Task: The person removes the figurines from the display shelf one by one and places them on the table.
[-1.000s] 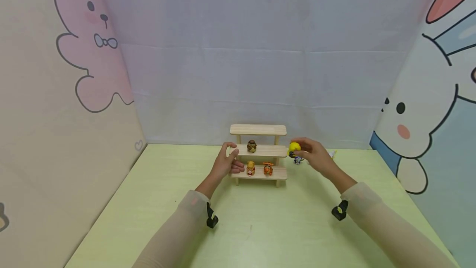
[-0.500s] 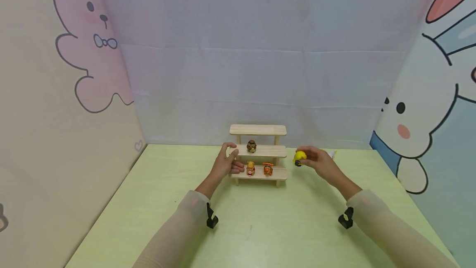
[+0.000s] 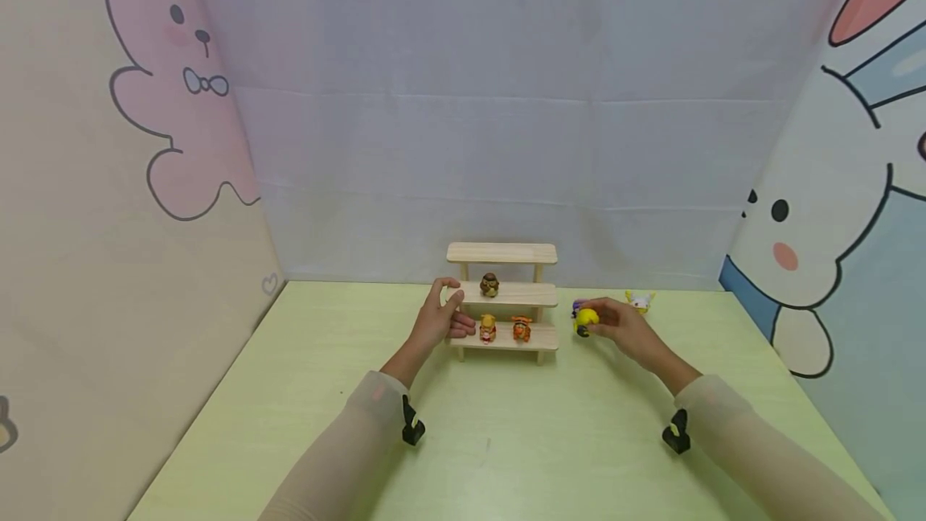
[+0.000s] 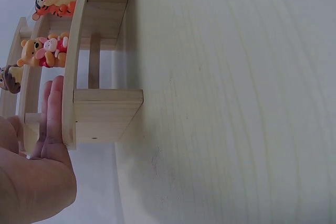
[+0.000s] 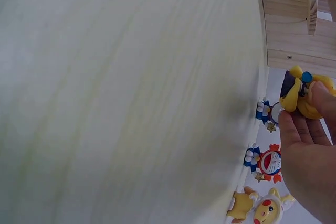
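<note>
A small three-tier wooden display shelf (image 3: 506, 293) stands near the back of the table. My left hand (image 3: 436, 313) holds its left end, with thumb and index finger at the middle tier and the other fingers stretched along the lower tier. An owl figurine (image 3: 489, 285) sits on the middle tier. On the lower tier are a yellow bear figurine (image 3: 488, 329), with a small pink figure at its front, and an orange tiger figurine (image 3: 521, 328). Right of the shelf, my right hand (image 3: 628, 331) pinches a yellow figurine (image 5: 307, 95) with dark and blue parts, low over the table.
Beyond my right hand, several figurines stand on the table: a blue one (image 5: 264, 110), a red-and-blue one (image 5: 269, 162) and a yellow one in a white rabbit hood (image 5: 265, 211). A pale cloth (image 3: 506, 143) hangs behind. Printed side walls (image 3: 210, 264) border the table (image 3: 463, 441).
My right hand has moved down and slightly right, toward the table, with the yellow figurine in its fingers. The rabbit-hooded figurine shows more fully. My left hand stays at the shelf.
</note>
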### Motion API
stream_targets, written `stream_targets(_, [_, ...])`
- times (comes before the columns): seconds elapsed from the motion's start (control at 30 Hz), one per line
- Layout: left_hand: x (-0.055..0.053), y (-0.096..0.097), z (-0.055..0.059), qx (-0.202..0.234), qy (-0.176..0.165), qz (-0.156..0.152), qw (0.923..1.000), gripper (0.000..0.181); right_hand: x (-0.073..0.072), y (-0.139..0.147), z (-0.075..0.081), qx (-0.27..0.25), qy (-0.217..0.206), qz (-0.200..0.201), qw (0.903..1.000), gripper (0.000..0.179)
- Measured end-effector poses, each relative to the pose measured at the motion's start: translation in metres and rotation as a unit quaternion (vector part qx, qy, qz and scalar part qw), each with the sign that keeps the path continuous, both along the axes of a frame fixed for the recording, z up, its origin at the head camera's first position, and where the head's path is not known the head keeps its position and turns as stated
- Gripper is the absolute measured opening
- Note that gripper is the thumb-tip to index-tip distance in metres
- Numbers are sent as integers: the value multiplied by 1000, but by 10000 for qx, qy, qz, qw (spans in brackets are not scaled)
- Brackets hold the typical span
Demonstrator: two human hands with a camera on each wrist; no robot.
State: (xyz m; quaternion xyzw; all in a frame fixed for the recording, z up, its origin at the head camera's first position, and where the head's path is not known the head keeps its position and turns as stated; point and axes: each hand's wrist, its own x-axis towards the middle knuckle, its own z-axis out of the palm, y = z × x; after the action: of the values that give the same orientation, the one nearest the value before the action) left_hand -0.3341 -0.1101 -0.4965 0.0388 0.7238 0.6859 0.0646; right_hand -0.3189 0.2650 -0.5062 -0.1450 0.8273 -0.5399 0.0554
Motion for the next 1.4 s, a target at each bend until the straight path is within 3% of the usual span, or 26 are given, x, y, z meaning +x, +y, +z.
stream_targets(0.47, [0, 1, 0, 0, 43, 32, 10000, 32, -1, 4, -15, 103, 184, 160, 9996, 38])
stream_targets(0.9, [4, 3, 10, -122, 76, 57, 9999, 31, 5, 3, -7, 153, 108, 311, 9993, 38])
stream_targets(1.4, [6, 3, 13, -121, 30, 65, 9999, 31, 4, 8, -10, 187, -99, 518, 9984, 49])
